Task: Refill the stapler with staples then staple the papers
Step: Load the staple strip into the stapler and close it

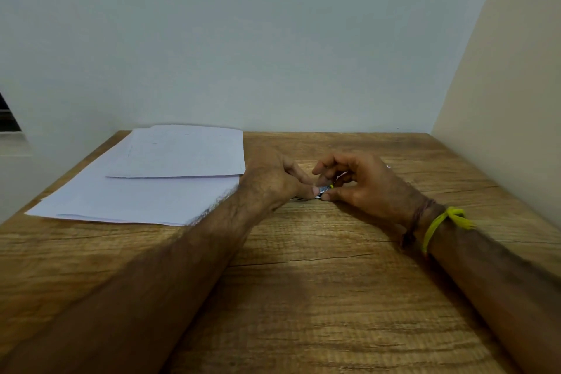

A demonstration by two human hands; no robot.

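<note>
Presently, a small metallic stapler (pixel 323 190), mostly hidden, is pinched between both hands low over the wooden table (pixel 303 282). The left hand (pixel 273 181) is curled round its left end; the right hand (pixel 358 182) grips its right end, fingers bent. White papers (pixel 158 176) are stacked just left of the hands.

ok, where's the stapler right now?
Head view, centre-right of the wooden table: the stapler is pinched between left hand and right hand, right of the papers.

Papers (pixel 145 179) lie on table (pixel 303 297) left of both hands, w/ stapler (pixel 323 190) between hands.
</note>
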